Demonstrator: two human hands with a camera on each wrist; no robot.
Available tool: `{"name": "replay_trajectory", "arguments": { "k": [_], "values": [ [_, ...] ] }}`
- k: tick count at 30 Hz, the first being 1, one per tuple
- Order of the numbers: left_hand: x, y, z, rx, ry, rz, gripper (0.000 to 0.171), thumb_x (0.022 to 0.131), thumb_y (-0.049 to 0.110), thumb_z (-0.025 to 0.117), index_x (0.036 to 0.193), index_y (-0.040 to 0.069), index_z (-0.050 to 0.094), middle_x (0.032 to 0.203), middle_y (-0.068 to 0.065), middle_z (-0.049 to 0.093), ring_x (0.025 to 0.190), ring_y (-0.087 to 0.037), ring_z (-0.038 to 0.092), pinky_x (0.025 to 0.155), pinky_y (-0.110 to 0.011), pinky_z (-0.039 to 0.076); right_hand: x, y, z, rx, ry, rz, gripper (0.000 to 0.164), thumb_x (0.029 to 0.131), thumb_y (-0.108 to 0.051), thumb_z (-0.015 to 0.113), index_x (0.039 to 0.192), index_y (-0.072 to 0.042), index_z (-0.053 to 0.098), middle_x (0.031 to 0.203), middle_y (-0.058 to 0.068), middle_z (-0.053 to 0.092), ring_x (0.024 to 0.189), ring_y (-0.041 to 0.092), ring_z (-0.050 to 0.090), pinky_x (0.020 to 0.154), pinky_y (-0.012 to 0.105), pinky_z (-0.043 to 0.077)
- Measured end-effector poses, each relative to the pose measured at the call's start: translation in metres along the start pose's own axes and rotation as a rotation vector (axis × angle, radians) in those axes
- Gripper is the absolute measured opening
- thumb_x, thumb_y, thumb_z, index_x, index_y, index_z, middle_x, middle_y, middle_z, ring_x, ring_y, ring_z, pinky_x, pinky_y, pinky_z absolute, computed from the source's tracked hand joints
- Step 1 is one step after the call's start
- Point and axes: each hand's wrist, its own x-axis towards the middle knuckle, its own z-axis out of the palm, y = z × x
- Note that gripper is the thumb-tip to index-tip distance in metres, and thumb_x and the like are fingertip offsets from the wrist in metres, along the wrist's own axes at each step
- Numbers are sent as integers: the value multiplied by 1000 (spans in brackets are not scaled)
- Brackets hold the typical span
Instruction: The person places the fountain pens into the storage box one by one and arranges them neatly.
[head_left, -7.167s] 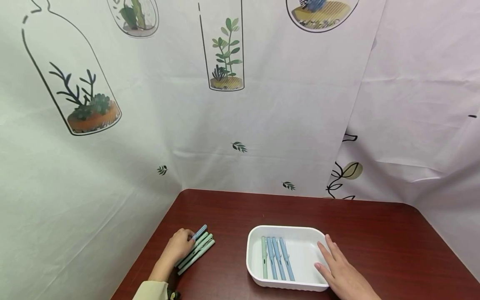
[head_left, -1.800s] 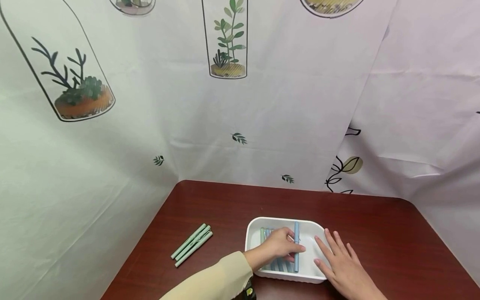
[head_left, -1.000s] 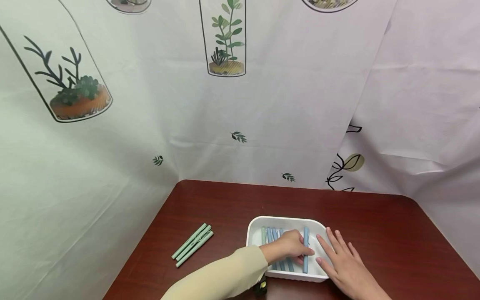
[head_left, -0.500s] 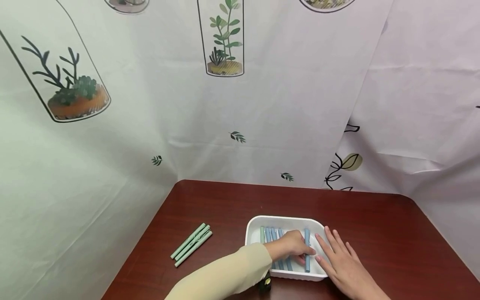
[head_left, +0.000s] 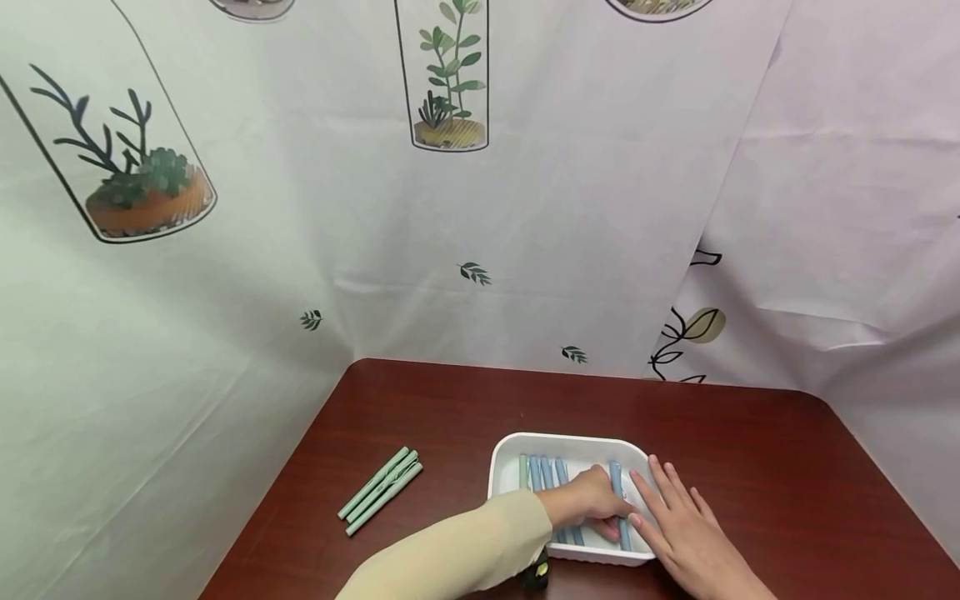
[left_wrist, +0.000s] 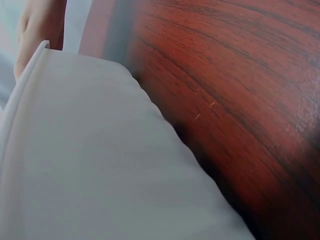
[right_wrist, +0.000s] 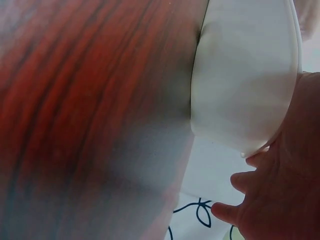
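Note:
A white tray point(head_left: 525, 440) on the table holds a green pen point(head_left: 523, 472) and several blue pens side by side. My left hand point(head_left: 595, 497) reaches into it, thumb across the rightmost blue pen point(head_left: 617, 477) and fingers at its left side. This pen lies slightly slanted, apart from the others. Sleeve and hand cover parts of the row. My right hand point(head_left: 686, 525) rests with spread, straight fingers against the tray's right rim. The right wrist view shows that hand point(right_wrist: 285, 185) along the tray's side wall point(right_wrist: 240, 75); the tray wall point(left_wrist: 100, 150) fills much of the left wrist view.
Three green pens point(head_left: 381, 492) lie together on the dark red table point(head_left: 442, 400), left of the tray. A white cloth with printed plants point(head_left: 600, 208) hangs behind the table and along its sides.
The left hand took a blue pen from the pile at left, brought it into the tray and shifted it rightward. Just now its lower end has swung right. The right hand stays at the rim.

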Motion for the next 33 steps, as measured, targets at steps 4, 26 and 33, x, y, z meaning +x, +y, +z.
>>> {"name": "replay_trajectory", "arguments": {
  "k": [4, 26, 33],
  "values": [
    [1, -1, 2, -54, 3, -24, 53, 84, 12, 83, 117, -11, 49, 51, -10, 59, 40, -16, 63, 34, -18, 41, -1, -1, 0, 2, 6, -5, 58, 102, -45, 57, 151, -16, 50, 165, 16, 27, 152, 38, 23, 104, 70, 32],
    [-17, 0, -26, 151, 61, 107, 42, 88, 22, 78, 115, 0, 55, 59, -7, 63, 44, -19, 64, 49, -28, 55, 3, 0, -3, -19, -72, 40, 63, 101, -52, 55, 153, -17, 48, 164, 18, 29, 146, 45, 30, 106, 72, 31],
    [-28, -5, -43, 129, 53, 169, 38, 89, 23, 77, 114, 3, 57, 66, -5, 65, 50, -20, 66, 50, -28, 54, 2, -1, -3, -21, -57, 32, 62, 100, -50, 57, 151, -15, 50, 162, 20, 31, 144, 47, 33, 106, 71, 33]
  ]
}}
